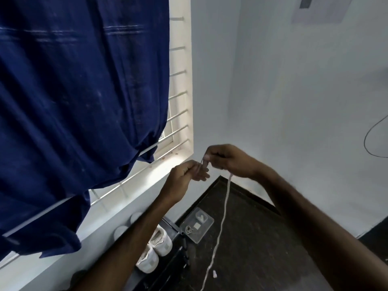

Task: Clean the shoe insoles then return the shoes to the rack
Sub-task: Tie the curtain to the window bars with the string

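Note:
A long white shoelace [223,219] hangs from my two hands down toward the dark floor. My right hand [228,160] pinches its upper end between thumb and fingertips. My left hand [186,173] is just beside it, fingers curled round the same end of the lace. Below, a pair of white shoes [154,250] sits on a black rack [178,232] against the wall under the window. No insoles are visible.
A clear plastic tray [206,225] with small white items lies on the floor by the rack. A dark blue cloth [79,101] hangs over the barred window at left. White walls meet at the corner; a black cable [366,141] loops at right.

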Action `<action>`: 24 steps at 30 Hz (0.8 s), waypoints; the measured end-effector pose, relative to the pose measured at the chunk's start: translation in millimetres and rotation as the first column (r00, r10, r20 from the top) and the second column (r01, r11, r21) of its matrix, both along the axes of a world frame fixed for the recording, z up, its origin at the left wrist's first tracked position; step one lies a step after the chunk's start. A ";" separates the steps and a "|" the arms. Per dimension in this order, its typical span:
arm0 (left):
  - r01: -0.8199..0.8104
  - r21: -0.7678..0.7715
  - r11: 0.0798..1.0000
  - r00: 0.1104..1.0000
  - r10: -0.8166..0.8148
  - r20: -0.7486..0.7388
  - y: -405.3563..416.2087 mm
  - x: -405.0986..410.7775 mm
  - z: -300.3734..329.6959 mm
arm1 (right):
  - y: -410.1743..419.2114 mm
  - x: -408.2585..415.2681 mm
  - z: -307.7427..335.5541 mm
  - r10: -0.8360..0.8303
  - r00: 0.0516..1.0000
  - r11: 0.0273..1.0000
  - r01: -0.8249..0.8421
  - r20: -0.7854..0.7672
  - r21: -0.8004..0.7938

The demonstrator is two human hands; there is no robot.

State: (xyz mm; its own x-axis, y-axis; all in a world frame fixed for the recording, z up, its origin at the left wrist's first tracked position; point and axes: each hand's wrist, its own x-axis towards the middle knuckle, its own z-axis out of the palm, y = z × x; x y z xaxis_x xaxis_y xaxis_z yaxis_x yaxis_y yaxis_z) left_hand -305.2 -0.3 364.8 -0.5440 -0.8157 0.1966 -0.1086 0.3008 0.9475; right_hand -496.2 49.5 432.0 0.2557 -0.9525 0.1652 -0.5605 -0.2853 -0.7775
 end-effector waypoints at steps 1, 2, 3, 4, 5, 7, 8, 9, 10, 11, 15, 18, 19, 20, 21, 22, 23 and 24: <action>0.021 0.006 1.000 0.999 -0.020 -0.040 -1.5 -4.6 1.3 | -9.4 -6.7 5.8 -0.018 1.000 1.000 0.017 -0.020 -0.024; 0.042 0.006 0.999 0.996 -0.041 -0.080 -3.5 -8.3 3.9 | -18.4 -13.7 9.1 -0.037 0.999 0.999 0.036 -0.030 -0.039; 0.066 0.004 0.998 0.991 -0.065 -0.115 -7.7 -12.1 6.4 | -27.2 -20.5 9.3 -0.057 0.998 0.997 0.055 -0.031 -0.047; 0.096 0.008 0.995 0.984 -0.093 -0.151 -11.8 -15.7 9.8 | -35.2 -26.1 7.5 -0.071 0.997 0.996 0.070 -0.025 -0.047; 0.121 0.020 0.992 0.976 -0.115 -0.183 -16.4 -19.8 13.0 | -41.5 -29.8 3.7 -0.080 0.997 0.996 0.079 -0.004 -0.038; 0.155 0.076 0.985 0.960 -0.132 -0.245 -24.5 -30.8 19.5 | -50.5 -34.2 -8.8 -0.075 0.993 0.997 0.076 0.087 -0.004; 0.161 0.113 0.980 0.955 -0.126 -0.268 -28.2 -37.1 22.4 | -54.4 -35.8 -17.1 -0.077 0.989 0.997 0.077 0.127 0.005; 0.159 0.151 0.976 0.953 -0.112 -0.283 -31.2 -43.2 25.1 | -58.6 -37.4 -26.1 -0.080 0.985 0.997 0.080 0.156 0.011; 0.159 0.189 0.969 0.949 -0.097 -0.301 -33.9 -49.7 27.3 | -63.6 -39.4 -36.2 -0.077 0.982 0.997 0.075 0.173 0.018; 0.161 0.228 0.960 0.941 -0.079 -0.329 -36.1 -55.9 29.1 | -68.8 -42.5 -46.9 -0.067 0.981 0.998 0.064 0.183 0.025; 0.073 0.356 0.931 0.885 0.104 -0.453 -49.3 -83.6 35.3 | -78.1 -58.7 -79.4 0.020 0.984 0.996 -0.034 0.175 0.078; -0.090 0.319 0.943 0.903 0.213 -0.373 -68.1 -105.6 27.6 | -77.0 -73.1 -86.9 0.136 0.986 0.985 -0.145 0.098 0.091; -0.186 0.271 0.945 0.915 0.266 -0.302 -72.7 -110.1 23.0 | -78.7 -79.8 -87.3 0.177 0.982 0.979 -0.182 0.062 0.089; -0.268 0.207 0.941 0.921 0.314 -0.232 -75.6 -112.8 18.5 | -81.4 -87.0 -86.2 0.219 0.975 0.971 -0.222 0.037 0.091; -0.327 0.139 0.935 0.924 0.347 -0.160 -78.2 -113.6 12.4 | -85.2 -94.3 -83.4 0.254 0.967 0.962 -0.256 0.033 0.096; -0.355 0.080 0.932 0.929 0.361 -0.086 -79.3 -114.3 6.8 | -89.1 -100.8 -77.8 0.272 0.961 0.956 -0.275 0.045 0.101; -0.357 0.039 0.933 0.934 0.358 -0.012 -78.7 -115.3 2.7 | -94.4 -107.8 -71.1 0.272 0.960 0.955 -0.278 0.072 0.107; -0.346 0.018 0.938 0.937 0.344 0.056 -76.8 -117.0 -1.1 | -100.3 -114.7 -63.8 0.260 0.960 0.957 -0.270 0.104 0.103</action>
State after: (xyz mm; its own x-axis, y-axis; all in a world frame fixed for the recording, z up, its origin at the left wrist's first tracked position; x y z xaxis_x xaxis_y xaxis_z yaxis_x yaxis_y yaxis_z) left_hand -422.2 -77.1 363.7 -0.2370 -0.9597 0.1512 -0.2496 0.2105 0.9452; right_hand -610.9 -50.8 368.2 0.4908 -0.8664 0.0922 -0.4045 -0.3203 -0.8566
